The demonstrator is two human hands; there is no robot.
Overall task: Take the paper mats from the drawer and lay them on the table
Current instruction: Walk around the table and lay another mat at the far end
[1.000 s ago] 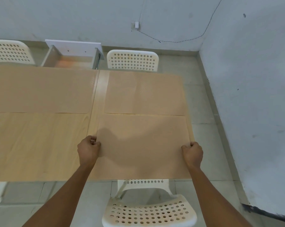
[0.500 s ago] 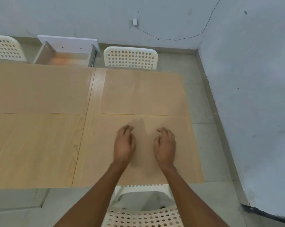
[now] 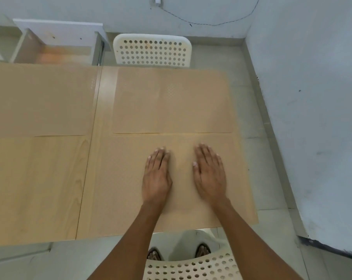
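Observation:
Three tan paper mats lie on the wooden table (image 3: 35, 188). The near right mat (image 3: 118, 184) lies flat under both my hands. My left hand (image 3: 156, 176) and my right hand (image 3: 210, 174) rest palm down on its middle, fingers stretched out, a small gap between them. Beyond it lies the far right mat (image 3: 171, 102), and a far left mat (image 3: 39, 100) covers the table's far left part. The white drawer (image 3: 58, 45) stands pulled out behind the table's far edge; its inside looks bare wood, partly hidden by the table.
A white perforated chair (image 3: 152, 50) stands at the far side, another (image 3: 191, 267) just below me at the near edge. A grey wall (image 3: 312, 98) runs close along the right. The table's near left quarter shows bare wood.
My hands let go of the near right mat's side edges, came together at its middle and flattened out, palms down. The view has moved closer over the table.

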